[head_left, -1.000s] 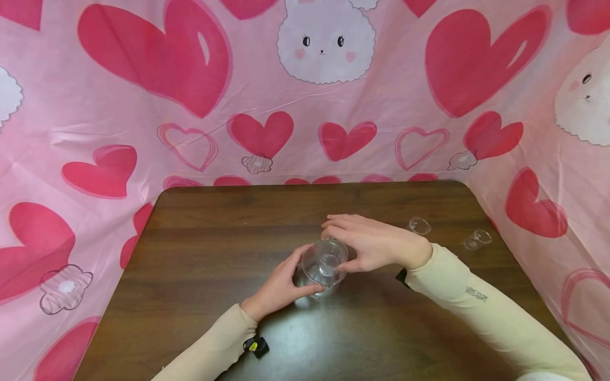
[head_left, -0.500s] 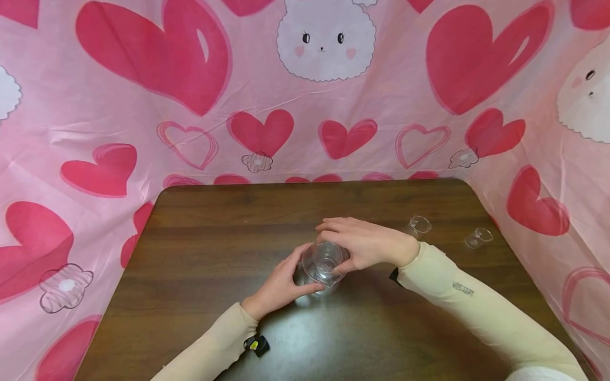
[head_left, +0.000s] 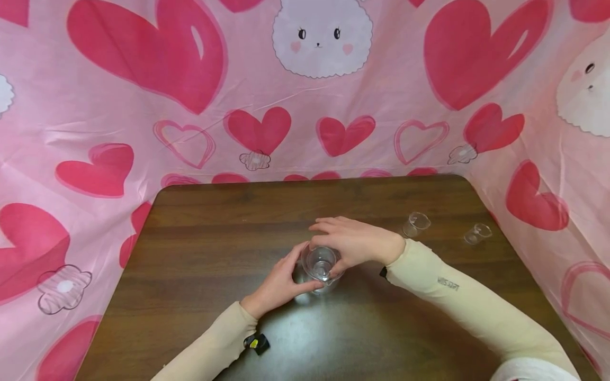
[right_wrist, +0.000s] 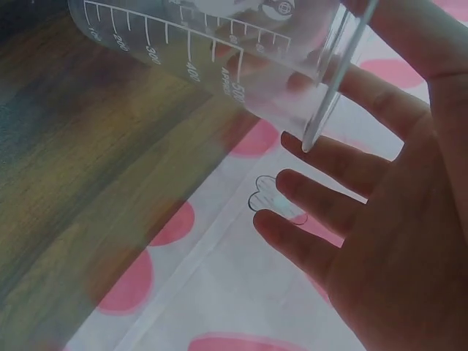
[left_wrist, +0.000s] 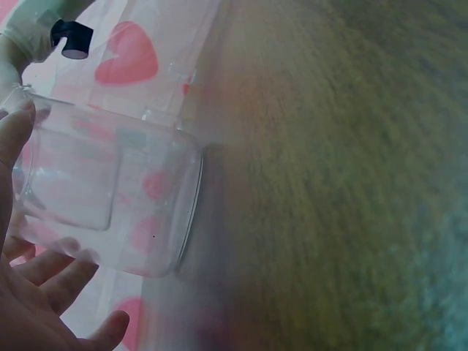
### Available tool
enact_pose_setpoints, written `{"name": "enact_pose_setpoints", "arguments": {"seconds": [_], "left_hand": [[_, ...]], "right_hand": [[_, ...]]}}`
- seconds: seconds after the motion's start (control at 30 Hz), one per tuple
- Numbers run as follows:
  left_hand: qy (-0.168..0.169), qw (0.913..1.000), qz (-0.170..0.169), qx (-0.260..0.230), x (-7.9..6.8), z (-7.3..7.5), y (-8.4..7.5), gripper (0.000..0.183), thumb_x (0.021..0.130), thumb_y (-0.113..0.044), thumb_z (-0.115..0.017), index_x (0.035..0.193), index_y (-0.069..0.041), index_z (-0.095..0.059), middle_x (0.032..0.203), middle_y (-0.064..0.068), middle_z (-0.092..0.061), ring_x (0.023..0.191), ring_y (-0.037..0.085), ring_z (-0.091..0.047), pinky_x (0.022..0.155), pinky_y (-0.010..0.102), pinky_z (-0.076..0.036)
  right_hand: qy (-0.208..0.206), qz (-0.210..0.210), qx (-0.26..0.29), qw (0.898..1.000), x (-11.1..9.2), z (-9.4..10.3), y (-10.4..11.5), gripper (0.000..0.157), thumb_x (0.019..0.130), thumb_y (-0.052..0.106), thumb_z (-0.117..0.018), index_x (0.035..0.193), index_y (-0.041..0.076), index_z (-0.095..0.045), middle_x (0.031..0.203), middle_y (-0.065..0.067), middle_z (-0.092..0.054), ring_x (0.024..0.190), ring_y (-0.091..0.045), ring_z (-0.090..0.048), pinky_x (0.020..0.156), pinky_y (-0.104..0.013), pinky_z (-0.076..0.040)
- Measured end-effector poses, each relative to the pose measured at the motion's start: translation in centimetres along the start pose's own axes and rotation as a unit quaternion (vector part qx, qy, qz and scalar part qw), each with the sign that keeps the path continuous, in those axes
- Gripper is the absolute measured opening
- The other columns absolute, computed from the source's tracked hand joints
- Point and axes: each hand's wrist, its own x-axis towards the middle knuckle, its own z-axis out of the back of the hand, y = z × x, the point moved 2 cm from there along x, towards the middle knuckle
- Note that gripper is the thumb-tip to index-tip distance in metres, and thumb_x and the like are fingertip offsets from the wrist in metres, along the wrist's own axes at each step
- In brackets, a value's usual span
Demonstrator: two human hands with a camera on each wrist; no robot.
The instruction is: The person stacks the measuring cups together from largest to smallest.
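A large clear glass beaker (head_left: pixel 328 289) stands upright on the table, its white scale reaching 500 in the right wrist view. My left hand (head_left: pixel 278 283) grips its side, thumb at the near rim and fingers round the far side. Nested within it is a smaller clear beaker (left_wrist: pixel 73 183), its bottom above the large one's base. Over the rim, my right hand (head_left: pixel 357 242) pinches the smaller beaker's edge between thumb and forefinger. The other right-hand fingers (right_wrist: pixel 314 205) extend past the rim. Glass overlap makes the exact contact hard to see.
Two small clear beakers stand at the right of the brown wooden table (head_left: pixel 214 227): one (head_left: pixel 416 225) behind the right wrist, another (head_left: pixel 477 234) nearer the right edge. A pink heart-patterned cloth (head_left: pixel 257 53) hangs round the table's back and sides.
My right hand has shifted a little left with the smaller beaker, which now sits nearer the middle of the large one. My left hand has stayed nearly still.
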Motion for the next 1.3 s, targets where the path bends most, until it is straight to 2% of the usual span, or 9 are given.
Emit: {"name": "enact_pose_setpoints", "arguments": {"seconds": [0.33,0.57,0.8,0.93,1.1,1.3], "left_hand": [[0.002,1.0000,0.001,0.002,0.0,0.1,-0.1,0.089,0.086,-0.043,-0.087,0.158,-0.029,-0.036,0.154,-0.005,-0.051,0.137,0.019,-0.053,0.110,0.052,-0.045],[-0.002,0.9999,-0.012,-0.001,0.3,0.3,-0.3,0.090,0.087,-0.040,-0.087,0.159,-0.024,-0.035,0.157,0.000,-0.048,0.138,0.025,-0.052,0.110,0.056,-0.044],[-0.001,0.9999,-0.012,0.003,0.4,0.4,-0.2,0.089,0.087,-0.040,-0.086,0.159,-0.028,-0.035,0.155,-0.002,-0.050,0.137,0.024,-0.053,0.109,0.056,-0.045],[-0.001,0.9999,-0.015,0.004,0.3,0.4,-0.2,0.088,0.087,-0.039,-0.087,0.158,-0.029,-0.036,0.154,-0.002,-0.051,0.136,0.022,-0.054,0.108,0.055,-0.046],[-0.001,0.9999,-0.014,0.005,0.2,0.3,-0.2,0.089,0.087,-0.038,-0.087,0.158,-0.027,-0.036,0.154,-0.001,-0.052,0.137,0.023,-0.053,0.109,0.055,-0.045],[0.007,1.0000,-0.007,-0.001,0.1,0.0,0.0,0.088,0.087,-0.039,-0.086,0.159,-0.030,-0.035,0.155,-0.003,-0.051,0.137,0.022,-0.053,0.110,0.055,-0.045]], "right_hand": [[0.012,-0.010,-0.115,0.993,0.7,-0.2,0.9,0.067,0.073,0.047,-0.095,0.130,0.024,-0.068,0.152,-0.015,-0.054,0.149,-0.038,-0.038,0.117,-0.055,-0.037],[-0.003,0.003,-0.194,0.981,1.0,-0.5,1.6,0.070,0.067,0.053,-0.097,0.124,0.022,-0.072,0.148,-0.012,-0.059,0.147,-0.037,-0.043,0.118,-0.053,-0.037],[-0.011,-0.002,-0.255,0.967,1.6,-1.0,2.0,0.074,0.064,0.056,-0.097,0.125,0.020,-0.073,0.145,-0.011,-0.061,0.146,-0.036,-0.044,0.119,-0.051,-0.037],[-0.015,-0.004,-0.277,0.961,1.6,-1.2,2.2,0.077,0.062,0.060,-0.096,0.125,0.020,-0.074,0.147,-0.011,-0.060,0.147,-0.035,-0.044,0.118,-0.051,-0.037],[-0.007,-0.010,-0.297,0.955,1.6,-1.4,2.3,0.081,0.061,0.065,-0.094,0.128,0.024,-0.075,0.156,-0.012,-0.051,0.151,-0.036,-0.037,0.120,-0.051,-0.034],[-0.006,-0.011,-0.300,0.954,1.5,-1.7,2.2,0.081,0.061,0.067,-0.093,0.128,0.025,-0.075,0.159,-0.012,-0.047,0.153,-0.035,-0.035,0.121,-0.051,-0.033]]}}
